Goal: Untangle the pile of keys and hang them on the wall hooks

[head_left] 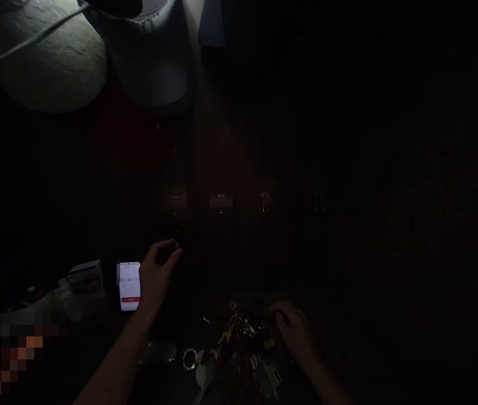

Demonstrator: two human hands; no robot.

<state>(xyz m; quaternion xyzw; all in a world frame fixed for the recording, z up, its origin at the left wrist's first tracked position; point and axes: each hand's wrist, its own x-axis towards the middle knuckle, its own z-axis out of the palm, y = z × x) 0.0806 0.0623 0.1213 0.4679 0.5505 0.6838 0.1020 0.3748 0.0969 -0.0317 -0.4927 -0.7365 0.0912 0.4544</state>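
My left hand [157, 278] pinches a small shiny thing [177, 243] between thumb and index finger. Its kind is too dark to make out. Just beyond it, a thin metal hook [175, 205] stands out from a pale backing; several such hooks run in a row to the right, among them a second hook [220, 203] and a third hook [264, 201]. My right hand [295, 332] is low on the right, thumb and index finger apart, beside a heap of small mixed items [247, 329] with metallic, yellow and white parts. Nothing shows in its fingers, though the light is poor.
A lit phone [129, 286] showing running digits lies left of my left wrist. Farther left stands a small box [85, 275]. A shiny ring [190, 359] and an oval clear object [160, 352] lie near the heap. Large pale containers [150, 62] and a cable [31, 41] are at the back left.
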